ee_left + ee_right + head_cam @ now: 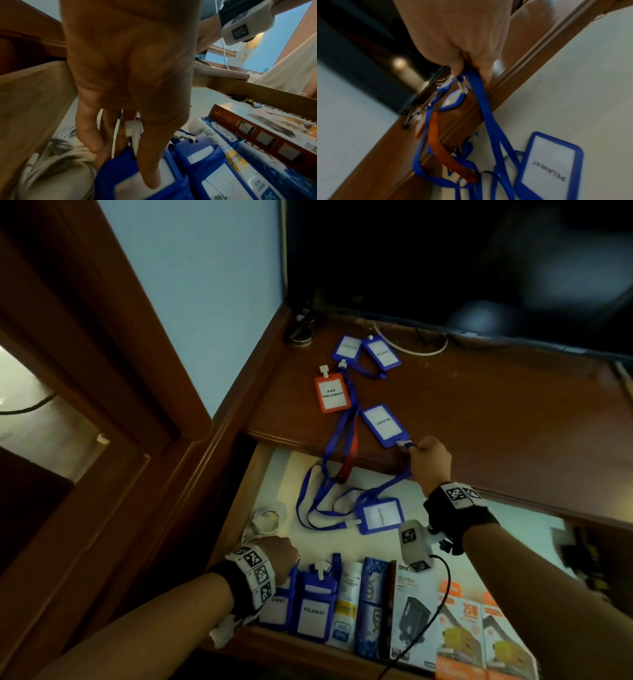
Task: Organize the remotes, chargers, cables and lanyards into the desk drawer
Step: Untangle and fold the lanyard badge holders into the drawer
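On the desk top (479, 412) lie a red badge holder (333, 392) and three blue ones, their straps trailing over the edge into the open drawer (236, 508). My right hand (416, 448) pinches the blue strap (481, 92) at the clip of the nearest blue badge holder (385, 426). Another blue badge holder (378, 515) lies flat on the drawer floor. My left hand (291, 563) is at the drawer's front left corner. There it holds an upright blue badge holder (137, 180) between thumb and fingers (149, 169), beside a second upright one (313, 611).
A coiled white cable (265, 520) lies by the drawer's left wall. Boxed chargers (414, 611), orange boxes (460, 638) and a white tube (349, 594) stand along the drawer front. Dark items (582, 556) sit at its far right. A black screen (445, 251) stands behind the desk.
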